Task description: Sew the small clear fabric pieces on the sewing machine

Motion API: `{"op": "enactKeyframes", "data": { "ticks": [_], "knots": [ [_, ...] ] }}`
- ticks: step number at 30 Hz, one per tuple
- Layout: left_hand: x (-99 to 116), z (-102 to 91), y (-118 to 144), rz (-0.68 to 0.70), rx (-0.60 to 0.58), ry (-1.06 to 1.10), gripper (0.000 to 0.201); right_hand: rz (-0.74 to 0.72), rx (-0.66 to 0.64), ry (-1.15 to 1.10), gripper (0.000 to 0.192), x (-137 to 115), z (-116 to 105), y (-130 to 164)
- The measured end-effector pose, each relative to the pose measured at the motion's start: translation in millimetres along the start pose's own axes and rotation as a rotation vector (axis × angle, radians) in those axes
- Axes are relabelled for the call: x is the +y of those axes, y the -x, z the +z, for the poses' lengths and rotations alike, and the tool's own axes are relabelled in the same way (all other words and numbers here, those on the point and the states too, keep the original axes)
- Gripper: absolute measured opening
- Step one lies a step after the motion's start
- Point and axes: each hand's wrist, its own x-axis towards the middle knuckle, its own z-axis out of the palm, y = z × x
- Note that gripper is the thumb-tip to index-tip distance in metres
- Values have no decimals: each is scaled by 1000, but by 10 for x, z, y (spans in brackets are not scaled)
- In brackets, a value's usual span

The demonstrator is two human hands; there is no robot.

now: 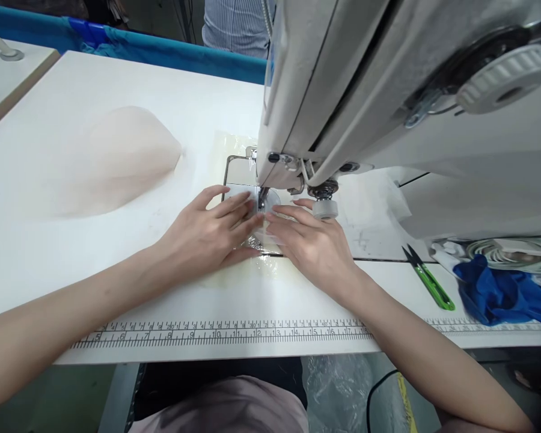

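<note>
Your left hand [219,231] and right hand [313,240] lie flat, grip unclosed, pressing a pale sheer piece [265,236] right at the presser foot [262,198]. With both so near the foot, a sudden start could catch a fingertip; uneven pressure could skew the piece. Nearer you than the foot, the worktop [198,108] carries a ruler [216,334] reading 10, 11, 12.

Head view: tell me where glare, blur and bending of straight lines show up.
In the head view, glare glints off the clear plastic film by the fingers; in that view, the pale beige cup-shaped piece smears into the white tabletop, while the green thread snips look crisper; also in the head view, the tabletop's front edge seems slightly bowed.
</note>
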Motion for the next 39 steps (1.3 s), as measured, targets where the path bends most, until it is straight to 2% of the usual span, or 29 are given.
{"op": "enactKeyframes", "data": {
  "ticks": [6,12,25,39],
  "knots": [
    [42,-12,8,-19,28,-39,37,65,-46,-29,23,-21,-13,7],
    [135,-79,32,-16,33,-59,35,8,-76,-38,24,-36,-37,35],
    [94,-56,10,7,60,-52,38,-1,-72,0,24,-24,-35,31],
    [45,5,-4,-35,28,-34,40,24,-102,-6,27,11,-9,-8]
  ]
}}
